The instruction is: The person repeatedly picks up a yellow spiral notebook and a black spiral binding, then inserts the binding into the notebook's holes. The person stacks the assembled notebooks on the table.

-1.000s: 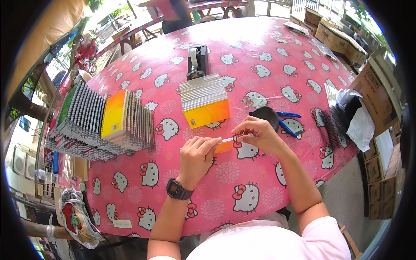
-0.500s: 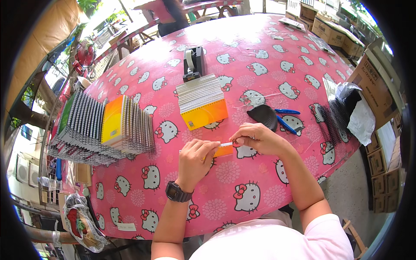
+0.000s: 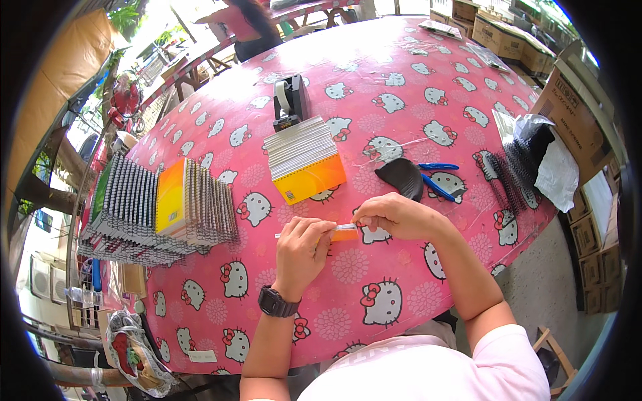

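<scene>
My left hand (image 3: 302, 248), with a black watch on its wrist, is closed around a small notebook (image 3: 345, 235) held edge-up over the table. Only its white page edge and a bit of orange cover show; the palm hides the rest. At the notebook's right end, my right hand (image 3: 388, 215) has its fingers pinched together; whatever lies between them is too small to make out. Just beyond the hands stands a block of yellow-orange notebooks (image 3: 310, 179). Right of it lie a black curved piece (image 3: 400, 179) and blue-handled pliers (image 3: 438, 182).
Piles of spiral-bound notebooks (image 3: 137, 207) stand at the left. A black tape dispenser (image 3: 291, 100) sits behind the yellow block. Black binding coils (image 3: 515, 175) lie at the right edge, beside cardboard boxes (image 3: 568, 127). A person (image 3: 249, 30) is at another table far back.
The view has shifted slightly. Both hands stay at the notebook, whose orange cover now shows less; the right fingers have moved slightly along its right end.
</scene>
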`<act>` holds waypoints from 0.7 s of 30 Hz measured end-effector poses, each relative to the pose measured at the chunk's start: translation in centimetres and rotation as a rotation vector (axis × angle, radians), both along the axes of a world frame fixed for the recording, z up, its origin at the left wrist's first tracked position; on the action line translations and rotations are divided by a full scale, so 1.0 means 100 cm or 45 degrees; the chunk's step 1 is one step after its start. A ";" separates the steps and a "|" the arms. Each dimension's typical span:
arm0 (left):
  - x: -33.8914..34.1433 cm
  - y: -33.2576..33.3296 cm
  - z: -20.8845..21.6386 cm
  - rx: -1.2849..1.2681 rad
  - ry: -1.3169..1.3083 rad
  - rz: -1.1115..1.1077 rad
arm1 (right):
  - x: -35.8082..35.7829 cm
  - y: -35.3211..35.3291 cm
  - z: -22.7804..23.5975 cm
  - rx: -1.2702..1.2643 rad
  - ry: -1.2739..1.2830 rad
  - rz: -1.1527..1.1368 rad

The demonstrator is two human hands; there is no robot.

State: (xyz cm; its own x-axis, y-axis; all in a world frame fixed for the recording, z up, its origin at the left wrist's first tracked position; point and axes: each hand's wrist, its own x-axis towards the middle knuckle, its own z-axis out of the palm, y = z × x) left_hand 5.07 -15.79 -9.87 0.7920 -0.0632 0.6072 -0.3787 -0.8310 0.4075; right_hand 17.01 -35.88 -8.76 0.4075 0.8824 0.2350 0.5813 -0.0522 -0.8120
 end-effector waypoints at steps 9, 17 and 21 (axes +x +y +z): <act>0.002 -0.011 0.004 0.015 0.003 0.061 | -0.006 -0.003 0.008 0.045 0.033 -0.113; -0.003 -0.016 0.002 -0.003 0.079 0.153 | 0.002 0.000 -0.015 0.037 -0.060 0.019; 0.001 -0.023 0.003 0.035 -0.043 0.069 | -0.004 -0.003 -0.003 -0.090 -0.041 -0.108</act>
State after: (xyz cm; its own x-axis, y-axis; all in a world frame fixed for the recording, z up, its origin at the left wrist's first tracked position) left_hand 5.21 -18.07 -9.58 0.7740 -0.0380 0.6321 -0.3462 -0.8612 0.3721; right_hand 16.56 -36.19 -9.05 0.4747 0.8600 0.1874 0.5979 -0.1588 -0.7857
